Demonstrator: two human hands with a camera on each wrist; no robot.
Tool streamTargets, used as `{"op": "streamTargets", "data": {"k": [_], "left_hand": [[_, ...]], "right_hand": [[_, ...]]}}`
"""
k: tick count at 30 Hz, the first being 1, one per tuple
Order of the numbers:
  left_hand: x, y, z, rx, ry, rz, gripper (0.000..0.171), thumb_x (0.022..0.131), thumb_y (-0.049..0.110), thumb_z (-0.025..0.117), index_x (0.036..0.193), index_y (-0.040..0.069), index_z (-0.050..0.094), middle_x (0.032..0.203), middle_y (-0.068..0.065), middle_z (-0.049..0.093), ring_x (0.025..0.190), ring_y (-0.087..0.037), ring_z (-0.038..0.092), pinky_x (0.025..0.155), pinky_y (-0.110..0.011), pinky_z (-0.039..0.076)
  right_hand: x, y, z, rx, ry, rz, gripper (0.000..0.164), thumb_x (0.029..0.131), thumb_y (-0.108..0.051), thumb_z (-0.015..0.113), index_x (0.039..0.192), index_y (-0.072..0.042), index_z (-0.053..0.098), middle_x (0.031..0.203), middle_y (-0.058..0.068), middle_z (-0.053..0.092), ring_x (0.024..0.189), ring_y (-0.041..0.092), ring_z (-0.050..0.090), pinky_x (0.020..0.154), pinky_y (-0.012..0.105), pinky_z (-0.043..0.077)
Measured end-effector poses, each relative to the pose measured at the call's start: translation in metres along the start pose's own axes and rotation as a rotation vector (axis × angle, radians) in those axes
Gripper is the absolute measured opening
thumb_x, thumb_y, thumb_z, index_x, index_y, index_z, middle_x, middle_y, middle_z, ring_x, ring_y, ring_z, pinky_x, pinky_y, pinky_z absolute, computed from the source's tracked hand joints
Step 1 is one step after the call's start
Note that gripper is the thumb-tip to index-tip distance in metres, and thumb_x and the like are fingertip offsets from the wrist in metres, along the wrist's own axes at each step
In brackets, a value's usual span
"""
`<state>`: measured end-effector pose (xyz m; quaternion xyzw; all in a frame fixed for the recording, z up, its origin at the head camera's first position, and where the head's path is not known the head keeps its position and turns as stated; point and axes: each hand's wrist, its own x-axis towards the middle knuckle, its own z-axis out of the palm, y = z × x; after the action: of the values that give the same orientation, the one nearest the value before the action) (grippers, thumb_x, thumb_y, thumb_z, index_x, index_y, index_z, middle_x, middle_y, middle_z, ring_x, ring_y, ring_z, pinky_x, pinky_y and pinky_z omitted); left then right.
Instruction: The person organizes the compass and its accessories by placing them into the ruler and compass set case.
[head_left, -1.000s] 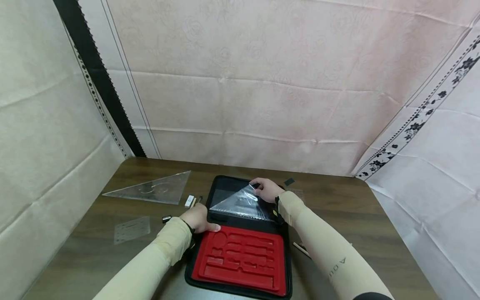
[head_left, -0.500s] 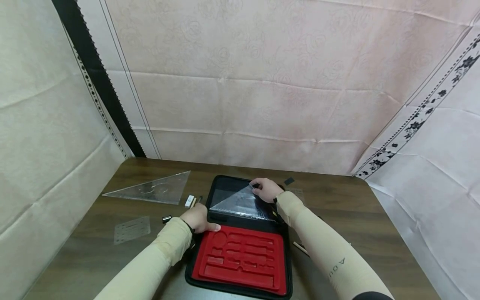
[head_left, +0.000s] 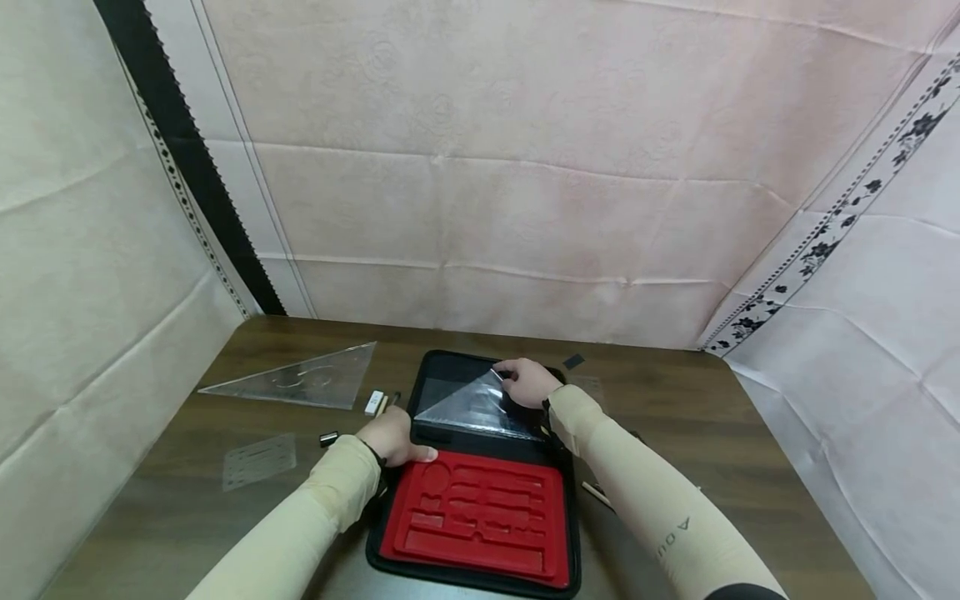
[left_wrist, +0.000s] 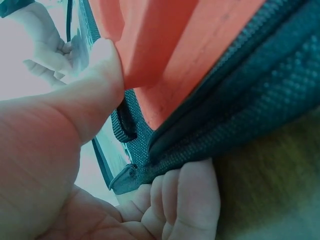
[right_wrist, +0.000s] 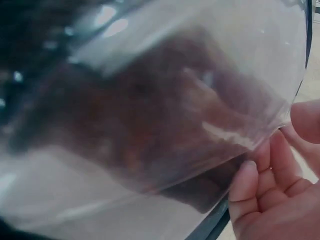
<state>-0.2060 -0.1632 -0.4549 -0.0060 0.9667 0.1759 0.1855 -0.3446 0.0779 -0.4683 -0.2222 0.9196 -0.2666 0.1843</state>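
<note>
A black zip case lies unfolded on the table, a red moulded tray in its near half. My left hand grips the case's left edge by the fold. In the left wrist view its thumb presses the red tray, with the fingers curled under the black edge. At the far half, my right hand pinches the edge of a clear plastic sheet lifted to a peak. In the right wrist view the glossy sheet reaches the fingertips.
A large clear set square lies back left, with a clear stencil nearer. Beside the left hand are a white eraser and a small dark cylinder. A thin pale stick lies by the right sleeve.
Both hands keep their holds on the case edge and the clear plastic sheet. The head view has shifted slightly, and the shine on the sheet looks smoother than a second ago.
</note>
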Motion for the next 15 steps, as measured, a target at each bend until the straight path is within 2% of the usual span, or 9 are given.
{"op": "streamTargets", "data": {"k": [4, 9, 12, 15], "left_hand": [[-0.002, 0.0, -0.001, -0.008, 0.001, 0.005, 0.069, 0.08, 0.047, 0.076, 0.105, -0.014, 0.057, 0.108, -0.025, 0.056, 0.095, -0.031, 0.06, 0.088, -0.042, 0.048], [-0.004, 0.003, -0.001, 0.013, -0.003, 0.018, 0.065, 0.08, 0.046, 0.076, 0.101, -0.013, 0.059, 0.102, -0.022, 0.059, 0.09, -0.028, 0.06, 0.086, -0.041, 0.049], [-0.007, 0.005, 0.001, 0.009, -0.017, 0.014, 0.066, 0.08, 0.046, 0.077, 0.103, -0.013, 0.059, 0.1, -0.021, 0.059, 0.087, -0.027, 0.059, 0.086, -0.042, 0.049], [-0.01, 0.006, 0.004, -0.027, -0.024, 0.004, 0.067, 0.079, 0.044, 0.077, 0.106, -0.014, 0.057, 0.1, -0.022, 0.058, 0.086, -0.027, 0.058, 0.086, -0.044, 0.049]], "right_hand": [[-0.008, 0.002, -0.004, 0.032, 0.026, 0.006, 0.047, 0.1, -0.017, 0.052, 0.146, -0.018, 0.043, 0.093, 0.002, 0.057, 0.065, 0.016, 0.051, 0.061, 0.033, 0.043], [-0.027, 0.009, -0.011, 0.028, 0.085, 0.014, 0.038, 0.098, -0.018, 0.056, 0.136, -0.012, 0.053, 0.105, 0.004, 0.062, 0.09, 0.019, 0.059, 0.079, 0.039, 0.047], [-0.04, 0.018, -0.016, 0.01, 0.14, 0.067, 0.031, 0.096, -0.017, 0.06, 0.125, -0.007, 0.059, 0.105, 0.006, 0.063, 0.095, 0.02, 0.059, 0.083, 0.04, 0.047], [-0.053, 0.025, -0.02, -0.008, 0.179, 0.166, 0.03, 0.093, -0.021, 0.066, 0.117, -0.004, 0.059, 0.103, 0.008, 0.062, 0.092, 0.022, 0.059, 0.081, 0.04, 0.048]]}}
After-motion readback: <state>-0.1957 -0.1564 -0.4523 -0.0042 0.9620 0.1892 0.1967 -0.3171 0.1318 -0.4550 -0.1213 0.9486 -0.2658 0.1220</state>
